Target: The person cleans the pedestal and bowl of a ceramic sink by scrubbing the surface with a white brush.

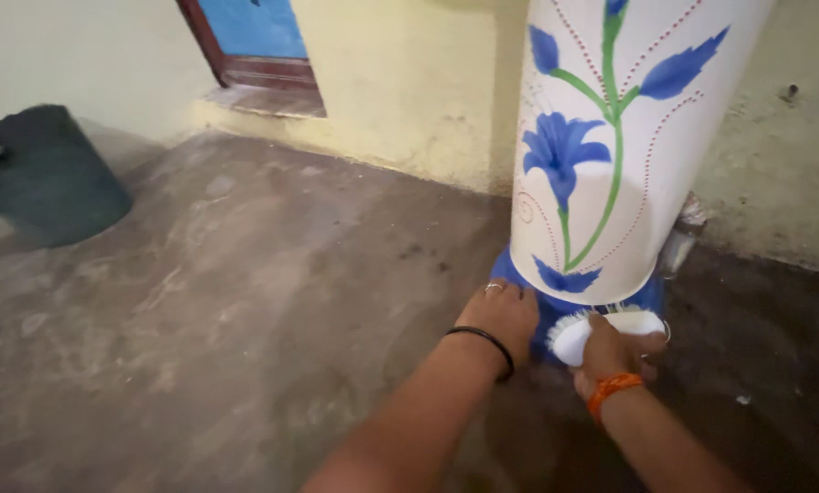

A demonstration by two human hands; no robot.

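A tall white cylindrical container (pixel 610 137) painted with blue flowers and green stems stands tilted on a blue base (pixel 519 278) against the yellow wall. My left hand (pixel 501 315), with a ring and a black wristband, presses flat on the blue base at its left side. My right hand (pixel 615 351), wearing an orange thread at the wrist, grips a white scrubbing brush (pixel 578 333) with its bristles against the base, just under the white body.
A dark round bucket (pixel 49 173) sits on the brown concrete floor (pixel 245 301) at far left. A red-framed doorway with a blue panel (pixel 250 41) and a low step lies at the back. The yellow wall (pixel 409 82) runs behind the container.
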